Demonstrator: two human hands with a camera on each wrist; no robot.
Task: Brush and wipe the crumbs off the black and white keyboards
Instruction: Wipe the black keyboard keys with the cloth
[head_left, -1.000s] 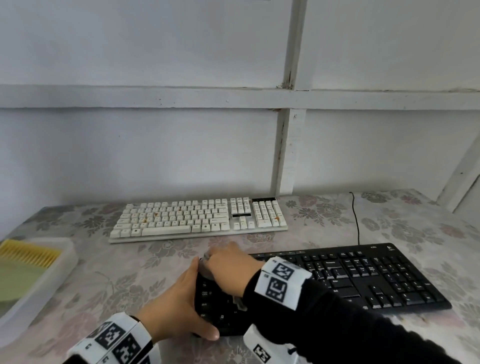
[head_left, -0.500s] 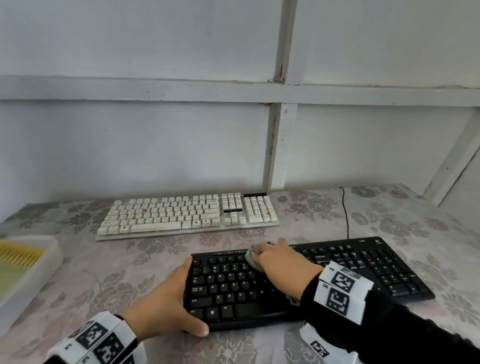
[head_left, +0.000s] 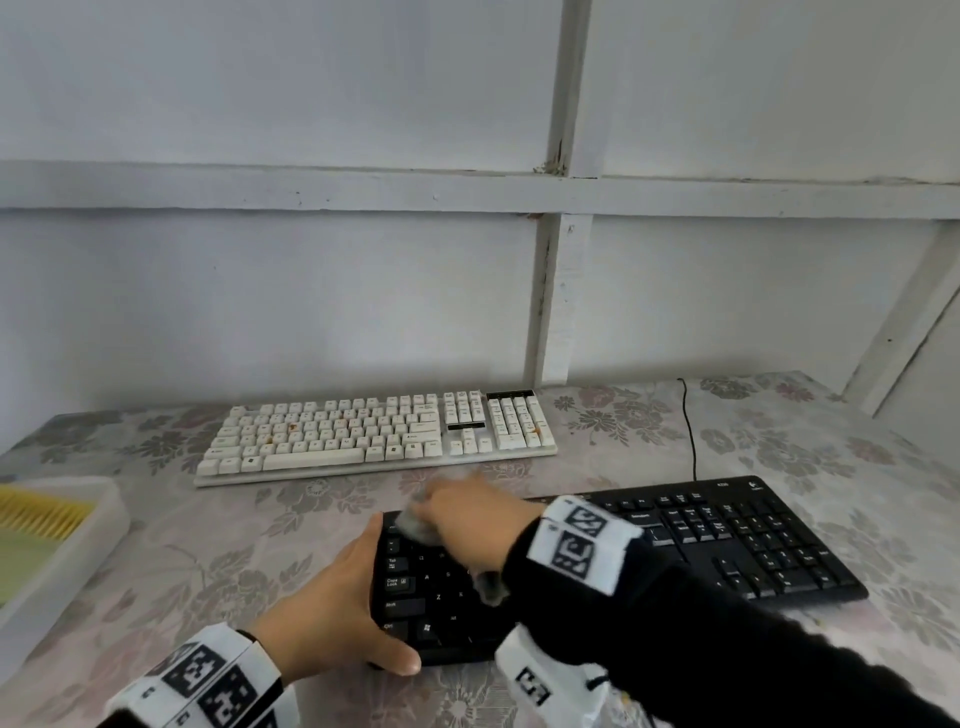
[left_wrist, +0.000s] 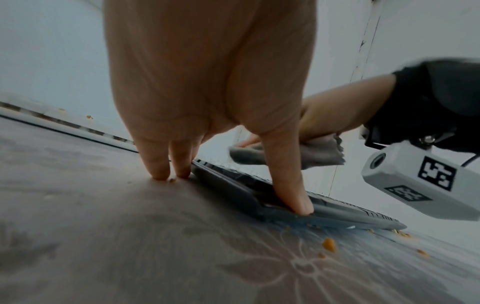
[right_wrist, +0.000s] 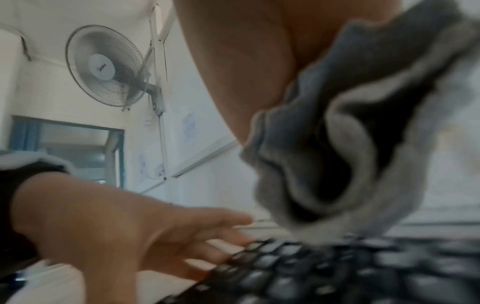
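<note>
The black keyboard (head_left: 753, 545) lies near me on the flowered table. My left hand (head_left: 343, 603) holds its left end, thumb on the front rim (left_wrist: 298, 201) and fingertips on the table by the side edge. My right hand (head_left: 467, 525) grips a bunched grey cloth (head_left: 421, 527) over the keyboard's far left corner, blurred with motion. The right wrist view shows the cloth (right_wrist: 350, 144) hanging just above the keys (right_wrist: 337, 273). The white keyboard (head_left: 374, 436) lies farther back with orange crumbs (head_left: 293, 427) among its keys.
Orange crumbs (left_wrist: 329, 244) lie on the tablecloth beside the black keyboard's front edge. A white tray (head_left: 104, 535) with a yellow brush (head_left: 41, 512) stands at the left edge. A black cable (head_left: 691, 431) runs back to the wall. A fan (right_wrist: 106, 65) hangs on the wall.
My right hand swept the cloth from the keyboard's left end to its middle, then back to the far left corner. The left hand stayed on the keyboard's left end.
</note>
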